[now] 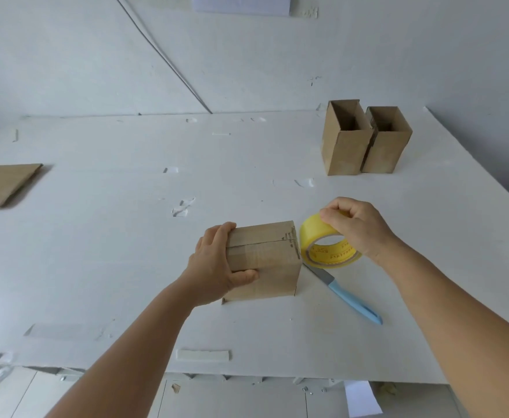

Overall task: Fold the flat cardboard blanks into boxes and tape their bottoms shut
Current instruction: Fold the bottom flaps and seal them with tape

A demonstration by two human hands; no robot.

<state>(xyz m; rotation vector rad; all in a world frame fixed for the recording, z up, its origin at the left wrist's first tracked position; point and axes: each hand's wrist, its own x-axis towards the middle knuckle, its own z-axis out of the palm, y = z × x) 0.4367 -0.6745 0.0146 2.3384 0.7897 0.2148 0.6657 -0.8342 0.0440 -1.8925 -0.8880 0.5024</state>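
While the upturned box is clamped on the tabletop by the left hand, the tape roll, gripped just beside it by the right hand, is best drawn straight along the closed flap seam.

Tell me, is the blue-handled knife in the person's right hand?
No, the knife lies on the table while the right hand grips the yellow tape roll.
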